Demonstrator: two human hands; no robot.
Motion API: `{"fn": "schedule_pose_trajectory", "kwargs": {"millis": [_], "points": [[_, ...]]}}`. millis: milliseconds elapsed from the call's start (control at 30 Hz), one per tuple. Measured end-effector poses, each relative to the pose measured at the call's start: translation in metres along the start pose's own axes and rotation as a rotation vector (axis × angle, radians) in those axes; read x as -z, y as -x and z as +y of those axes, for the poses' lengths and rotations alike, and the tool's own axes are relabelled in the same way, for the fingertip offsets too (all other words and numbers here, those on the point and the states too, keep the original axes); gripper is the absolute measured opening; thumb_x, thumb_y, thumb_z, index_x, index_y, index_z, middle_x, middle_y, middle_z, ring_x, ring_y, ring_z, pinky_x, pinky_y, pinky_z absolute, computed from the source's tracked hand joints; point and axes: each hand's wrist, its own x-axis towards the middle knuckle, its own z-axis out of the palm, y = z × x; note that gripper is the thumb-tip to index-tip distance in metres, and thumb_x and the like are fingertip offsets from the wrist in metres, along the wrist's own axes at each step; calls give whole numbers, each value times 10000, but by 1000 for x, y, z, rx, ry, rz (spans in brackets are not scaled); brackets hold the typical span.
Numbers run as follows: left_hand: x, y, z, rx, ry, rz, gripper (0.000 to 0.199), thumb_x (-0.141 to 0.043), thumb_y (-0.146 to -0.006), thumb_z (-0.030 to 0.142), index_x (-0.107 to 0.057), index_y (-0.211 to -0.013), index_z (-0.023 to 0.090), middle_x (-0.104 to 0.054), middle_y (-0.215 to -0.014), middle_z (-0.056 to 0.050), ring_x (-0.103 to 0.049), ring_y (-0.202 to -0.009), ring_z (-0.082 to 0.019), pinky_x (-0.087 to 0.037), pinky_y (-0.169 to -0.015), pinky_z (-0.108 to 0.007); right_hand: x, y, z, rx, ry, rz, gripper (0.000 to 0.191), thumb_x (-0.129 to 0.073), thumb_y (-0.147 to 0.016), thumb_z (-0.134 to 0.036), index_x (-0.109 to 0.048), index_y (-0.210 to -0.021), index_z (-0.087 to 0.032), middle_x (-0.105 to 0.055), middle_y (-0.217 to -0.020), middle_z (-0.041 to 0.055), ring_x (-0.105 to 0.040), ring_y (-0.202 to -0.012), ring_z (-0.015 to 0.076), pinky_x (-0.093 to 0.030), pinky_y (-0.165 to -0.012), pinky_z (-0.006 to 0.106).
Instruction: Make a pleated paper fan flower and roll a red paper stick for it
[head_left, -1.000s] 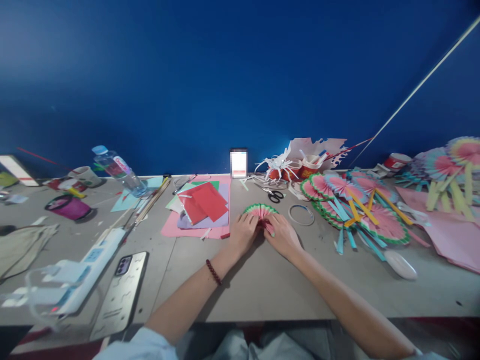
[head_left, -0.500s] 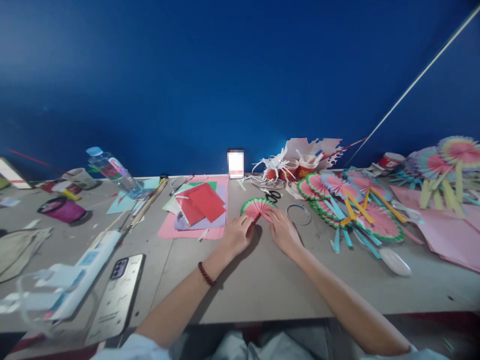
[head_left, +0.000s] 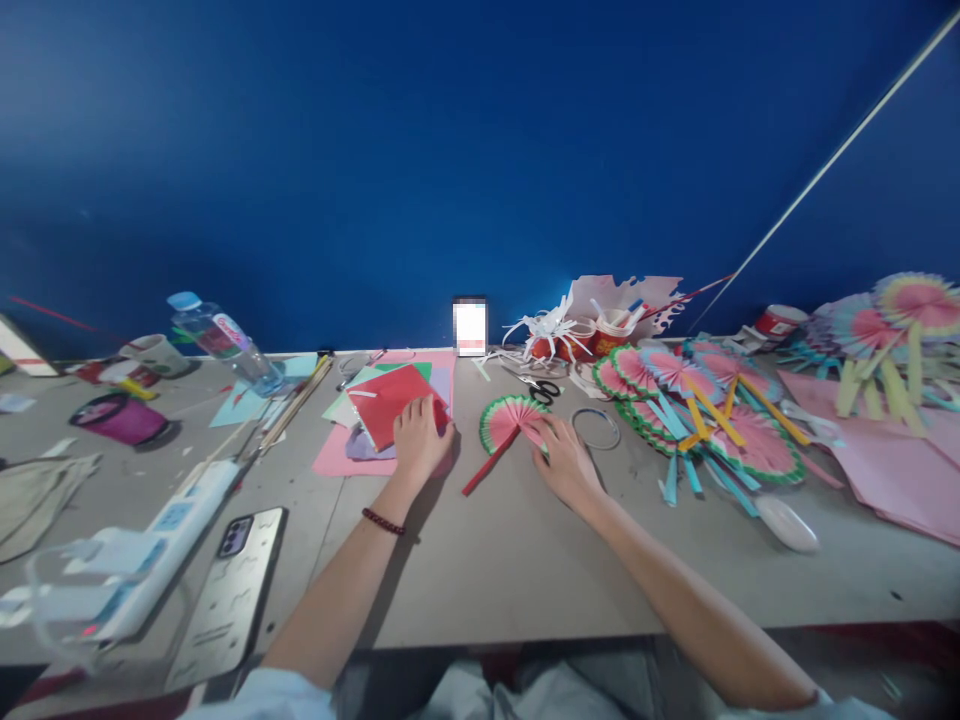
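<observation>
On the grey table in front of me lies a round pleated paper fan (head_left: 504, 418), pink inside with a green edge. A thin red strip (head_left: 489, 462) runs from its centre toward me. My right hand (head_left: 566, 460) holds the fan's right side, its fingers closed on the pleats and hiding part of them. To the left, my left hand (head_left: 421, 440) rests on red paper (head_left: 379, 400) atop a stack of coloured sheets. Its thumb is apart from its fingers, and the fingertips are partly hidden. Black-handled scissors (head_left: 541, 390) lie just behind the fan.
Finished fans (head_left: 757, 440) are heaped at right beside a ring (head_left: 596, 428) and a white mouse-shaped object (head_left: 789, 525). At left are a power strip (head_left: 169, 540), a phone (head_left: 229, 600), a bottle (head_left: 225, 340) and thin sticks (head_left: 300, 400). A lit screen (head_left: 471, 328) stands at the wall.
My left hand has left the fan and moved left onto the red paper. The fan's red strip now shows. My right hand stays at the fan's right side.
</observation>
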Motion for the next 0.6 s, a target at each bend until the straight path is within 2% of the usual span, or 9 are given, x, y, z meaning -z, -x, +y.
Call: {"fn": "schedule_pose_trajectory", "kwargs": {"millis": [200,333,467,600], "points": [[-2,2,4,-94,104,-55,325,-575,-817,191,-605,-1141,194,-685,-1147,-134,-634,-1049,-302,-464,-893,-413,-3,1,2,-5,-49,8,405,-464,-849,-144,-586,-1233,-184,-550,-1296,145,-473,-1233,302,-426,-1028,488],[-5,3,3,-104,275,26,264,-509,-857,164,-667,-1062,219,-718,-1100,-104,-672,-984,-266,-495,-846,-366,-5,-1,4,29,-140,37,410,-476,-828,-124,-574,-1225,-150,-542,-1286,156,-487,-1228,279,-419,-1061,446],[-4,3,5,-8,549,144,258,-488,-903,255,-684,-1067,219,-729,-1053,-95,-671,-984,-247,-491,-860,-341,-4,-3,0,43,-176,6,387,-494,-831,-141,-588,-1206,-166,-548,-1301,147,-509,-1226,273,-440,-1049,458],[1,-2,4,254,863,283,251,-519,-910,398,-671,-935,201,-678,-779,-41,-637,-791,-207,-488,-764,-303,-3,-2,-8,95,-125,-79,412,-450,-880,-136,-583,-1267,-180,-532,-1378,150,-464,-1313,271,-428,-1071,471]]}}
